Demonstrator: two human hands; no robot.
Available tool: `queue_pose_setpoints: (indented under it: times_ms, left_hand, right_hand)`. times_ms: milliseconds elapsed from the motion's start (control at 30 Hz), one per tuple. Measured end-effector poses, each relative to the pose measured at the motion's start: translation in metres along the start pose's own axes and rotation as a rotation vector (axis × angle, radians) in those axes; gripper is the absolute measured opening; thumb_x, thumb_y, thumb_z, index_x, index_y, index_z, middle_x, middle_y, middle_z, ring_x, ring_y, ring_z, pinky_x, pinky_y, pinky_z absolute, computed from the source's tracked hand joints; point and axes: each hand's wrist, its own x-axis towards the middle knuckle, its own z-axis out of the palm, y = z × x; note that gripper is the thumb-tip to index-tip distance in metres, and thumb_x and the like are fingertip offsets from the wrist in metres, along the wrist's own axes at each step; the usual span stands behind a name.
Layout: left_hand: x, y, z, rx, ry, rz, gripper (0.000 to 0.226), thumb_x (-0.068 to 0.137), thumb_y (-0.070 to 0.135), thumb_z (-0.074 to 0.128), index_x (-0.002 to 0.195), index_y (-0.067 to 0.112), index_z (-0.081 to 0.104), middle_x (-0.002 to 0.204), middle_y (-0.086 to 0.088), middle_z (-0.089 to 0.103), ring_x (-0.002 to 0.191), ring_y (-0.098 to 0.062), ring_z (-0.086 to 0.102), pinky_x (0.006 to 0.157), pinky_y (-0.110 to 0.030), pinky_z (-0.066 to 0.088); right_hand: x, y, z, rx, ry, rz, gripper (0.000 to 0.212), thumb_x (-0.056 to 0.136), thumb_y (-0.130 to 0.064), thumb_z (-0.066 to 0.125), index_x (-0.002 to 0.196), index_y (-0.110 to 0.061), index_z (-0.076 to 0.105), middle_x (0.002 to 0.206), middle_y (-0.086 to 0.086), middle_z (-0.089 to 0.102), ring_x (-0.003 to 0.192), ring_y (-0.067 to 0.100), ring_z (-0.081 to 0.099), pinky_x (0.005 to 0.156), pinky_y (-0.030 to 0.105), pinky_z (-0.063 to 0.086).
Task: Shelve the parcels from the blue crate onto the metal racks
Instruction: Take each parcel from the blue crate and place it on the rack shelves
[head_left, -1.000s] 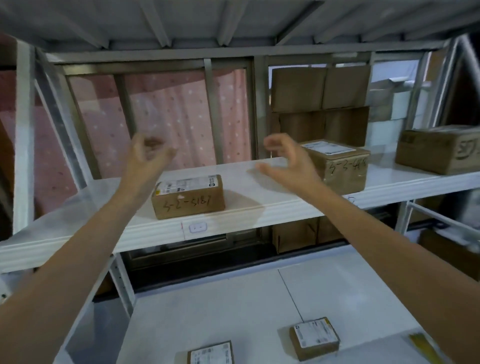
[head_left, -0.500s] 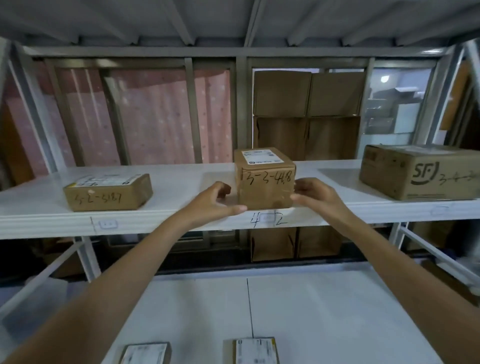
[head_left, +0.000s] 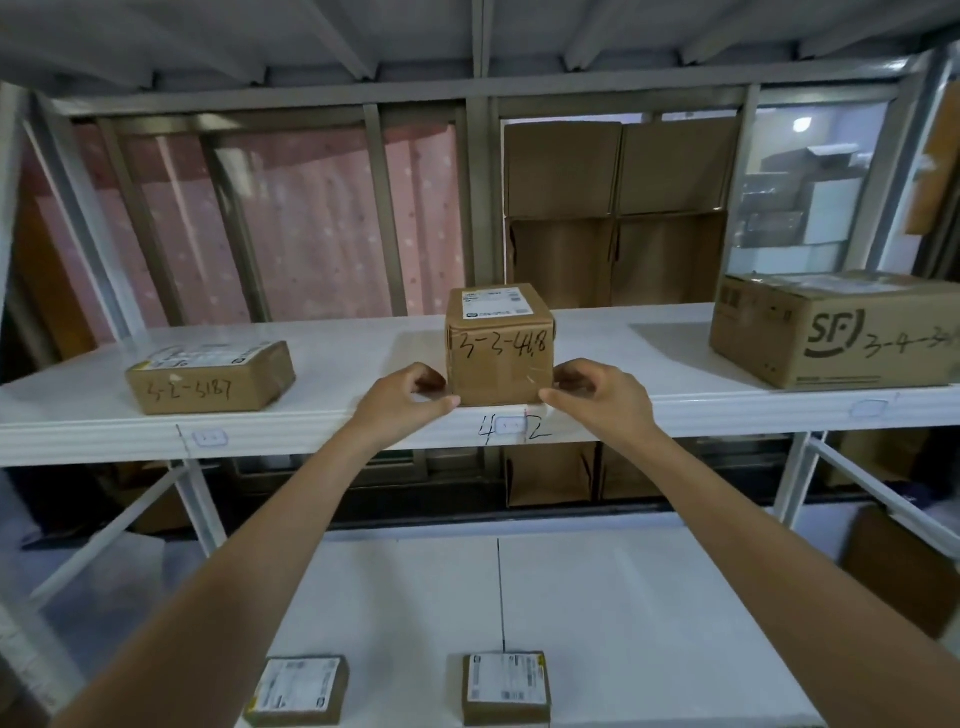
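A cube-shaped brown parcel (head_left: 498, 358) marked "3-3-418" stands upright near the front edge of the white metal rack shelf (head_left: 363, 421). My left hand (head_left: 402, 397) presses its lower left side with curled fingers, thumb at the bottom front corner. My right hand (head_left: 597, 395) holds the lower right side the same way. The parcel rests on the shelf between both hands. The blue crate is out of view.
A flat parcel (head_left: 210, 376) lies to the left on the same shelf and a large SF box (head_left: 831, 332) to the right. Two small parcels (head_left: 298, 688) (head_left: 506, 686) lie on the lower shelf (head_left: 623, 623). Cardboard sheets stand behind the rack.
My view has swung right from the flat parcel to the cube parcel. Both hands went from open in the air to closing on the cube's lower sides, and now sit slightly tighter against it.
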Motion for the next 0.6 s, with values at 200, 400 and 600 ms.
queue_pose_setpoints:
  times_ms: [200, 400, 600]
  left_hand:
    - [0.000, 0.002, -0.001, -0.006, 0.013, -0.005, 0.037, 0.085, 0.042, 0.068, 0.113, 0.019, 0.061, 0.115, 0.005, 0.064, 0.107, -0.010, 0.056, 0.088, -0.025, 0.041]
    - [0.001, 0.002, 0.002, 0.028, 0.040, 0.010, 0.037, 0.084, 0.043, 0.068, 0.111, 0.018, 0.061, 0.114, 0.005, 0.064, 0.108, -0.013, 0.058, 0.090, -0.028, 0.045]
    - [-0.013, 0.005, -0.001, -0.109, 0.331, 0.173, 0.026, 0.082, 0.017, 0.072, 0.102, 0.010, 0.058, 0.103, -0.001, 0.061, 0.096, -0.017, 0.058, 0.082, -0.029, 0.047]
  right_hand:
    - [0.000, -0.002, 0.001, -0.037, 0.010, 0.024, 0.034, 0.083, -0.048, 0.070, 0.109, -0.027, 0.069, 0.106, -0.010, 0.073, 0.099, 0.009, 0.066, 0.080, 0.028, 0.054]
    - [0.000, -0.003, 0.003, -0.086, 0.000, 0.050, 0.033, 0.085, -0.044, 0.068, 0.112, -0.024, 0.068, 0.112, -0.007, 0.072, 0.103, 0.011, 0.065, 0.080, 0.026, 0.051]
    - [-0.011, -0.001, -0.017, 0.142, 0.048, 0.003, 0.027, 0.087, -0.025, 0.071, 0.111, -0.014, 0.068, 0.112, 0.000, 0.070, 0.104, 0.014, 0.065, 0.096, 0.036, 0.053]
